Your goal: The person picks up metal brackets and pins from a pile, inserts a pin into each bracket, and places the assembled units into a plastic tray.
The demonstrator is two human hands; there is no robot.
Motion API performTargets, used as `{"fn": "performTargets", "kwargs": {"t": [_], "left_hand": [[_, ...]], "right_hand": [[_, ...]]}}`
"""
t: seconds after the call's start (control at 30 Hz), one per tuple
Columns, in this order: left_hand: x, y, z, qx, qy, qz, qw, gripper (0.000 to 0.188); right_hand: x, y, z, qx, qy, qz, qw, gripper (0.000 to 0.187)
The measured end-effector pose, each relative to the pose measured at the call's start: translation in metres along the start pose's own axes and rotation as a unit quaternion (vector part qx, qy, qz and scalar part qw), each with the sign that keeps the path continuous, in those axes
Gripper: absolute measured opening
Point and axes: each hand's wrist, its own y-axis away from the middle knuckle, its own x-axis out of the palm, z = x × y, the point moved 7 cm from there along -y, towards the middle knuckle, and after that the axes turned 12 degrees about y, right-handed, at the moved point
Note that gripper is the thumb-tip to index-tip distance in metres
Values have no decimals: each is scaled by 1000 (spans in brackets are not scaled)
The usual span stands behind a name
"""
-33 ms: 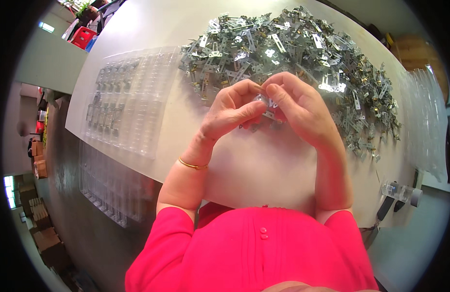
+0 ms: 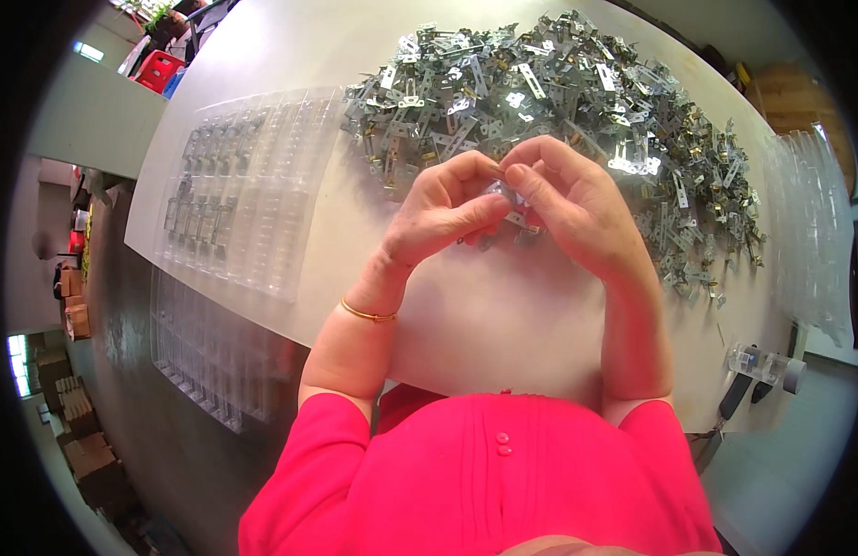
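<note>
In front of my chest my left hand (image 2: 447, 206) and my right hand (image 2: 577, 208) meet over the table, fingers curled and thumbs pressing inward. Between them is a small shiny metal bracket (image 2: 515, 219), mostly covered by my fingers; both hands are closed on it. Just beyond lies a big heap of metal brackets (image 2: 540, 88), flat silver pieces with holes, some with brass-coloured bits. To the left a clear plastic tray (image 2: 279, 222) lies on the table, with several metal pieces (image 2: 202, 222) set in two rows in its compartments.
Another clear tray (image 2: 216, 371) sits lower, beyond the table's left edge. Stacked clear plastic trays (image 2: 812, 232) stand at the far right. A clear bottle (image 2: 770, 367) lies near the right edge beside a dark strap (image 2: 735, 397). Cardboard boxes (image 2: 90, 459) line the floor at far left.
</note>
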Motion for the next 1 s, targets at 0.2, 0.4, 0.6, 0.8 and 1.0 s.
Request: {"fn": "performTargets", "kwargs": {"t": [0.2, 0.4, 0.6, 0.8, 1.0], "left_hand": [[6, -1, 2, -3, -13, 7, 1000, 26], [2, 1, 1, 6, -65, -19, 998, 28], [9, -3, 6, 24, -68, -15, 997, 27], [1, -5, 5, 80, -73, -46, 993, 32], [2, -4, 3, 74, -68, -43, 994, 35]], "right_hand": [[-5, 4, 1, -13, 121, -36, 992, 9], [-5, 10, 21, -154, 268, -141, 940, 7], [-6, 9, 30, -236, 195, -171, 937, 8], [-10, 2, 12, -129, 161, -146, 968, 6], [-6, 0, 10, -132, 178, -119, 968, 7]]}}
